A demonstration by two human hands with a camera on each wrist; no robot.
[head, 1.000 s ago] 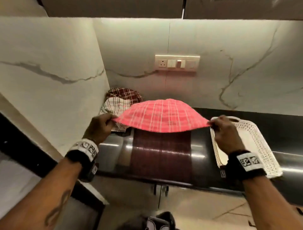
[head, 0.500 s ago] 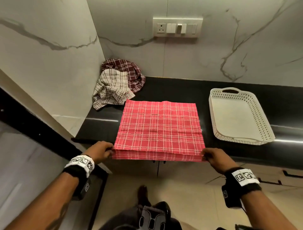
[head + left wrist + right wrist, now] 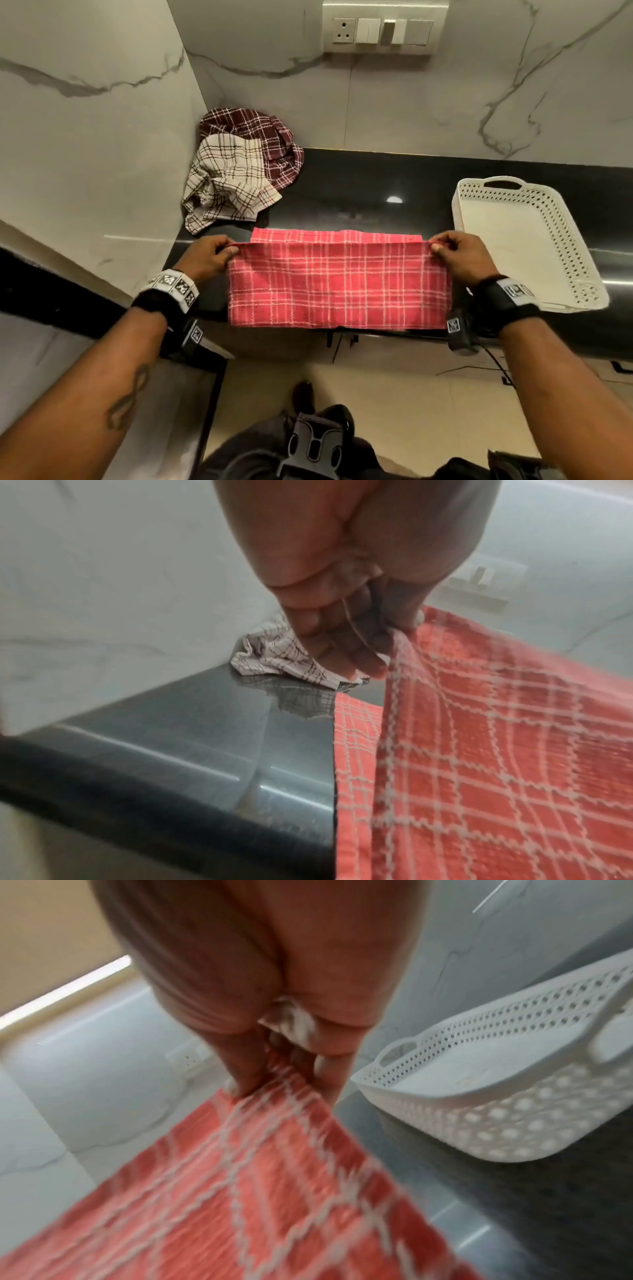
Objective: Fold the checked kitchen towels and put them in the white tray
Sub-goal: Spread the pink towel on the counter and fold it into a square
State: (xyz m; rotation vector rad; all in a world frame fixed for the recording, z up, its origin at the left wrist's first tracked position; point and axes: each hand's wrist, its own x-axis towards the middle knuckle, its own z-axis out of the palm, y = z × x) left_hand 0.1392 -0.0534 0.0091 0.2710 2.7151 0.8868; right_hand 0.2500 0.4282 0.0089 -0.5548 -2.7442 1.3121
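Red-and-white checked cotton kitchen towel [image 3: 337, 281] is held stretched across the front of the glossy black stone desk [image 3: 370, 192], its lower part draped down over the desk's front edge and a strip of its far layer lying flat on the top. One upper corner is pinched between thumb and fingers [image 3: 383, 639] of the left hand [image 3: 205, 257]; the other is pinched by the right hand [image 3: 459, 255], so the cloth is kept taut and its edges level, judged as a fold in progress with the held edge being carried over the flat layer. Both hands are closed on cloth; in the blurred right wrist view the thumb and fingers are seen clamped on the towel's corner. White perforated plastic tray with handles [image 3: 579, 260] is set just right of the towel, within easy reach, nothing in it. Two crumpled towels, cream checked [image 3: 226, 181] over maroon checked [image 3: 270, 144], are piled in the back left corner, seemingly awaiting folding.
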